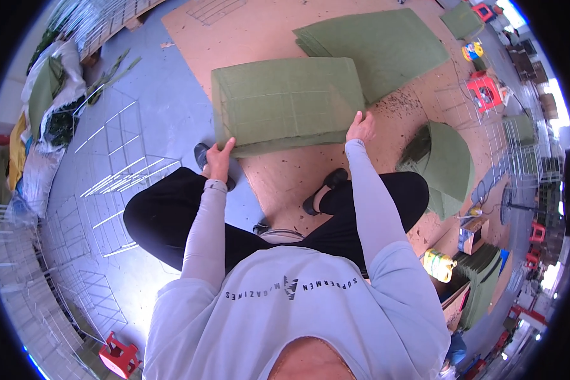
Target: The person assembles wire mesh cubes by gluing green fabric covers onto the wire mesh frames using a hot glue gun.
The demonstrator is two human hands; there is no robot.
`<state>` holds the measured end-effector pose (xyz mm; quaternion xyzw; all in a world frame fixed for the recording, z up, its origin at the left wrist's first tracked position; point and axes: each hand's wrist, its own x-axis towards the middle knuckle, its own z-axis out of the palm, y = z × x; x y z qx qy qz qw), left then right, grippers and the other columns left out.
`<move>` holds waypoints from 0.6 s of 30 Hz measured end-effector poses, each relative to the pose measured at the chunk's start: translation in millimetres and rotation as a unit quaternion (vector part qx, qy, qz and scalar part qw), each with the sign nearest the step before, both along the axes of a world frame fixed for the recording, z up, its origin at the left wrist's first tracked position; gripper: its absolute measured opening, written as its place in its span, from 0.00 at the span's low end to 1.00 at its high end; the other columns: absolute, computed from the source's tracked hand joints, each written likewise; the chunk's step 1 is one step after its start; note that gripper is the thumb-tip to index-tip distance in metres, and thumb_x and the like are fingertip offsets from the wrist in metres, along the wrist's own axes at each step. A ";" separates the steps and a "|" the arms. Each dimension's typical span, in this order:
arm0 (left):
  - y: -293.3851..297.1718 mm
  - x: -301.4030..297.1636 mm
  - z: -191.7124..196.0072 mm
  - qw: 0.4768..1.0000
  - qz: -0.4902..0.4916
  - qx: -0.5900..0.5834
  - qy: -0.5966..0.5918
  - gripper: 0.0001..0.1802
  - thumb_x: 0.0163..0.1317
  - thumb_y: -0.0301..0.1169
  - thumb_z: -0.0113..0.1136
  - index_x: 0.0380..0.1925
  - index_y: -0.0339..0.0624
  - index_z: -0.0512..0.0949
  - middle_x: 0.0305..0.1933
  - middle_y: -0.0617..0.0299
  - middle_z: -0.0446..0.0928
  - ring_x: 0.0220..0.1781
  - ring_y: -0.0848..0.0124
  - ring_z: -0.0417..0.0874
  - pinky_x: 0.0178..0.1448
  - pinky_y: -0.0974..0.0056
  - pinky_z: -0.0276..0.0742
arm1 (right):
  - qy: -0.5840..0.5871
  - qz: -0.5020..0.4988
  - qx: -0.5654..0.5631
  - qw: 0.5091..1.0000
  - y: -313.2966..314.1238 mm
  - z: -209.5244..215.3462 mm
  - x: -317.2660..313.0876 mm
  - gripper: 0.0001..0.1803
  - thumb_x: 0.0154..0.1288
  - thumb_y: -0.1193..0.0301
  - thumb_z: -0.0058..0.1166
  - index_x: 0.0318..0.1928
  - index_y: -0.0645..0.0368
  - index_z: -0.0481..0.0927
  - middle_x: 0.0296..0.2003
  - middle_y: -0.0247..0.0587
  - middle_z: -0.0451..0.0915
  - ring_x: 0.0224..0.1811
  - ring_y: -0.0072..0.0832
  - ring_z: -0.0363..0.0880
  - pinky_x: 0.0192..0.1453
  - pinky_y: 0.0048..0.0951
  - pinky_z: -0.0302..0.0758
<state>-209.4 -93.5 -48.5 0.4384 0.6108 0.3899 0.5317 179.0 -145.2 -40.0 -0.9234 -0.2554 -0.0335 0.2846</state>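
Note:
A green mesh cover (pixel 285 95) is held out in front of me, with a wire grid showing faintly through it. My left hand (pixel 218 162) grips its near left corner, thumb on top. At the near right corner my right hand (pixel 361 128) is closed on the same cover, its thumb pointing up along the edge. The fingers under the mesh are partly hidden. Just beyond, a stack of flat green mesh sheets (pixel 392 54) lies on a brown board (pixel 278 183) on the floor, partly behind the cover.
Bare wire frames (pixel 117 180) stand to my left, near white sacks (pixel 47 164). Right of me lie more green mesh pieces (pixel 446 164), a red stool (pixel 484 92) and a yellow-labelled bottle (pixel 439 266). Another red stool (pixel 118 356) is at lower left. Dark scraps (pixel 396 104) litter the board.

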 end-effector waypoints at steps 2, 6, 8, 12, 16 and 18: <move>3.6 -5.0 -5.3 0.998 0.006 -0.001 -0.058 0.20 0.58 0.33 0.65 0.44 0.29 0.77 0.40 0.58 0.80 0.38 0.72 0.79 0.45 0.67 0.72 | 0.097 -0.045 0.038 0.994 -6.5 -10.1 19.9 0.26 0.65 0.52 0.47 0.52 0.60 0.75 0.47 0.49 0.78 0.48 0.42 0.75 0.51 0.45 0.69; 11.8 7.6 -5.2 0.997 -0.005 0.008 -0.080 0.21 0.56 0.37 0.66 0.38 0.25 0.80 0.37 0.58 0.82 0.37 0.74 0.78 0.44 0.69 0.72 | 0.230 -0.133 0.204 0.942 -26.1 -43.8 62.7 0.25 0.66 0.52 0.47 0.35 0.64 0.83 0.28 0.46 0.83 0.29 0.40 0.79 0.33 0.37 0.75; 9.8 -9.7 -5.8 1.000 0.004 0.010 -0.028 0.20 0.57 0.37 0.66 0.38 0.26 0.80 0.35 0.59 0.81 0.35 0.75 0.76 0.42 0.69 0.71 | 0.294 -0.101 0.249 0.917 -24.2 -41.9 38.1 0.26 0.66 0.51 0.47 0.37 0.64 0.82 0.29 0.44 0.82 0.29 0.36 0.79 0.32 0.34 0.75; 7.1 -6.4 11.6 0.999 -0.020 -0.009 -0.043 0.21 0.57 0.38 0.65 0.38 0.26 0.80 0.35 0.60 0.81 0.35 0.75 0.76 0.42 0.68 0.70 | 0.434 -0.112 0.379 0.810 -36.1 -55.2 44.2 0.26 0.67 0.50 0.47 0.41 0.63 0.81 0.33 0.37 0.81 0.33 0.27 0.79 0.30 0.30 0.76; 10.7 7.5 25.5 0.998 -0.051 0.002 -0.048 0.21 0.58 0.38 0.65 0.39 0.27 0.79 0.36 0.59 0.81 0.36 0.74 0.76 0.42 0.69 0.70 | 0.483 -0.169 0.475 0.716 -36.4 -75.9 51.0 0.22 0.65 0.52 0.53 0.42 0.60 0.80 0.35 0.36 0.80 0.36 0.26 0.77 0.39 0.31 0.75; 8.5 -1.8 29.4 0.999 -0.039 -0.015 0.000 0.22 0.59 0.38 0.63 0.42 0.27 0.77 0.39 0.58 0.80 0.38 0.73 0.77 0.44 0.68 0.72 | 0.449 -0.057 0.393 0.801 -32.7 -60.9 29.5 0.18 0.64 0.57 0.56 0.42 0.60 0.80 0.37 0.34 0.80 0.39 0.24 0.76 0.44 0.31 0.74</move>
